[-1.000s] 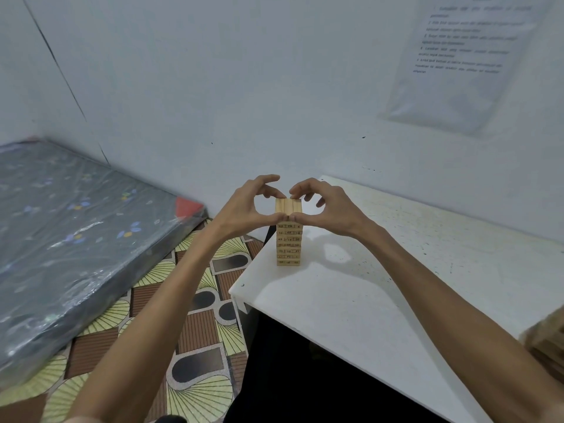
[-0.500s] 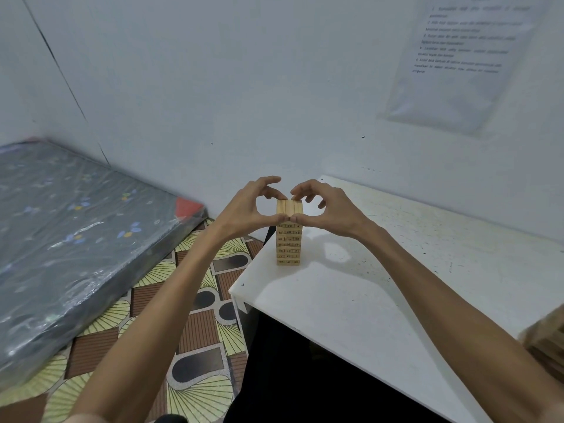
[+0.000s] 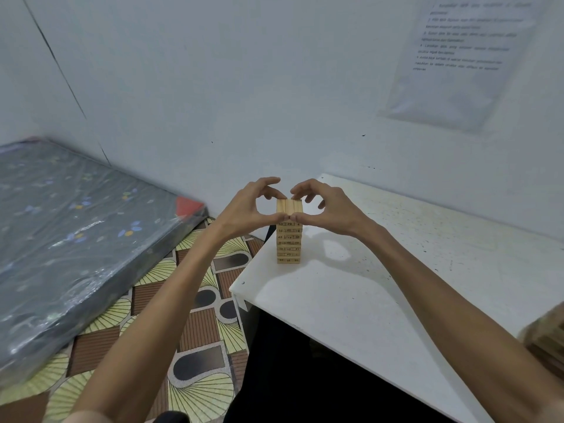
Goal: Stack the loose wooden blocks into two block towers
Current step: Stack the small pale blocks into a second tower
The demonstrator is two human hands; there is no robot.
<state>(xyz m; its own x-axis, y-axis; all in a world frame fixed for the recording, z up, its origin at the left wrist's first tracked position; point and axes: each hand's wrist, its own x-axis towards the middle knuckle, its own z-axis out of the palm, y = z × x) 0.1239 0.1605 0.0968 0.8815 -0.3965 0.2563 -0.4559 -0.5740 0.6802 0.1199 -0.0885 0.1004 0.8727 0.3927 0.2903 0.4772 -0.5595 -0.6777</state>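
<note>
A tall tower of pale wooden blocks with small black numbers (image 3: 289, 232) stands on the white speckled tabletop (image 3: 351, 297), near its far left corner and close to the left edge. The left hand (image 3: 248, 209) and the right hand (image 3: 328, 209) are both up at the top of the tower, one on each side. Each hand pinches the top layer of blocks, with the thumb at the front and the fingertips (image 3: 282, 195) on the back edge. The two thumbs nearly touch in the middle of the front face. From a second ago almost nothing has moved: the tower is the same height and in the same spot, and the hands have only shifted a tiny bit while they hold the top. That looks like the person is squeezing the top blocks straight so they line up with the ones below. The tower looks neat and upright, so this one seems close to done or ready for more blocks. At the right edge of the tabletop a blurry stack of wooden blocks (image 3: 546, 340) peeks into view; I cannot tell if it is the second tower or loose pieces. If the hands let go too fast, the top blocks could slip, so a slow, gentle release would be best.
</note>
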